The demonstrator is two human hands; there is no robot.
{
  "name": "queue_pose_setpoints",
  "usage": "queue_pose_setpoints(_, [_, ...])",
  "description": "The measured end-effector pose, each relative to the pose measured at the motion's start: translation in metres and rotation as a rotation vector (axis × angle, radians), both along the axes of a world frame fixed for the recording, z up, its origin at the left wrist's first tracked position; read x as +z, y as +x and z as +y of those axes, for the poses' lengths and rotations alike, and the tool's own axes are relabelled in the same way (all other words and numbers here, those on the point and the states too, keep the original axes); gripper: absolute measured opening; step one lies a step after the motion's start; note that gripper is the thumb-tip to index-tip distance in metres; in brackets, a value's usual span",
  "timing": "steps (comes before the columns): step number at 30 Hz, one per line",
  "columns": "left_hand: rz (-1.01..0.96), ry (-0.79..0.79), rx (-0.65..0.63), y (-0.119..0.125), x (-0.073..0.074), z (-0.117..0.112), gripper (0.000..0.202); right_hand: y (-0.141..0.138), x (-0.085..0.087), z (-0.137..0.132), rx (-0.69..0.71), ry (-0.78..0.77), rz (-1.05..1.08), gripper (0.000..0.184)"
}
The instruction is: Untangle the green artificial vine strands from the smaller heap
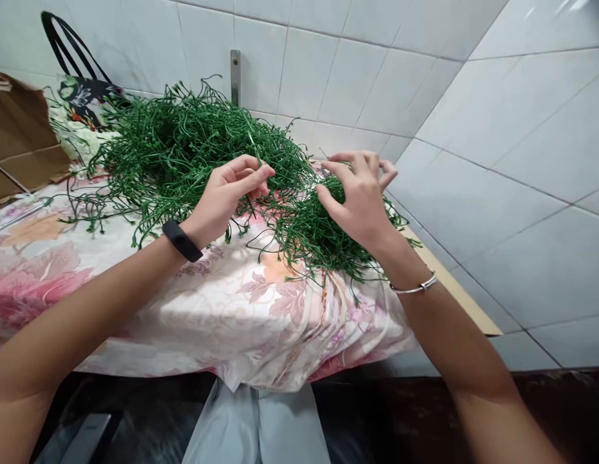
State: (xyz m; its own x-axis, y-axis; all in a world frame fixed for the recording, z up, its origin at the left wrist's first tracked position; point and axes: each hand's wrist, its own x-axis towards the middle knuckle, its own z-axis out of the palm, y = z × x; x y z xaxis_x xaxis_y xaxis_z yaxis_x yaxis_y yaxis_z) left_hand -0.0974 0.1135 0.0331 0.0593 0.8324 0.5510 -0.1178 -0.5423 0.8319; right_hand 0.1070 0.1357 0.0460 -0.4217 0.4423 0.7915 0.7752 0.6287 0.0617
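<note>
My left hand (239, 183), with a black band on its wrist, is closed in a pinch around a thin green stem (252, 140). The stem pokes out above and below the fingers. Behind that hand spreads a big tangled heap of green stems (174, 138) with small knobbed ends, which look like artificial flower stems. Over a smaller heap of the same stems (312, 229), my right hand (360, 193) hovers with fingers apart and bent. Nothing shows between its fingers, and a silver bangle circles its wrist. Parts of the smaller heap are hidden behind the right hand.
A floral cloth (183, 322) covers the table. At the left stand a brown cardboard box (22, 138) and a dark flowered bag (87, 96), with whitish petal-like pieces (87, 138) near them. Tiled walls (309, 71) close off the back and right. A phone (87, 438) lies below left.
</note>
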Motion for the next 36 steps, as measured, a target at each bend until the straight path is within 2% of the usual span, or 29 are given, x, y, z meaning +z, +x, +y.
queue_pose_setpoints(3, [0.003, -0.019, -0.022, 0.007, -0.004, -0.005, 0.016, -0.011, -0.001, -0.013, 0.192, -0.088, -0.108, 0.018])
queue_pose_setpoints(6, [0.021, -0.023, -0.064, 0.014, -0.007, -0.011, 0.012, -0.022, -0.006, -0.023, 0.324, -0.158, -0.216, 0.024])
queue_pose_setpoints(10, [0.049, -0.017, -0.071, 0.015, -0.009, -0.011, 0.01, -0.029, -0.016, -0.027, 0.372, -0.202, -0.313, 0.032])
queue_pose_setpoints(15, [0.014, -0.007, -0.01, 0.013, -0.009, -0.007, 0.012, -0.032, -0.028, -0.026, 0.44, -0.272, -0.471, 0.02])
queue_pose_setpoints(19, [0.016, 0.001, 0.023, 0.012, -0.006, -0.008, 0.013, -0.034, -0.029, -0.029, 0.437, -0.313, -0.549, 0.021])
queue_pose_setpoints(25, [0.007, 0.032, 0.038, 0.01, -0.007, -0.006, 0.025, -0.028, -0.024, -0.027, 0.312, -0.251, -0.487, 0.027])
queue_pose_setpoints(31, [0.107, -0.007, -0.071, 0.009, -0.008, -0.005, 0.039, -0.029, -0.027, -0.022, 0.276, -0.236, -0.291, 0.027])
queue_pose_setpoints(36, [0.117, -0.012, -0.242, 0.011, -0.01, -0.007, 0.039, -0.029, -0.021, -0.026, 0.248, -0.25, -0.165, 0.019])
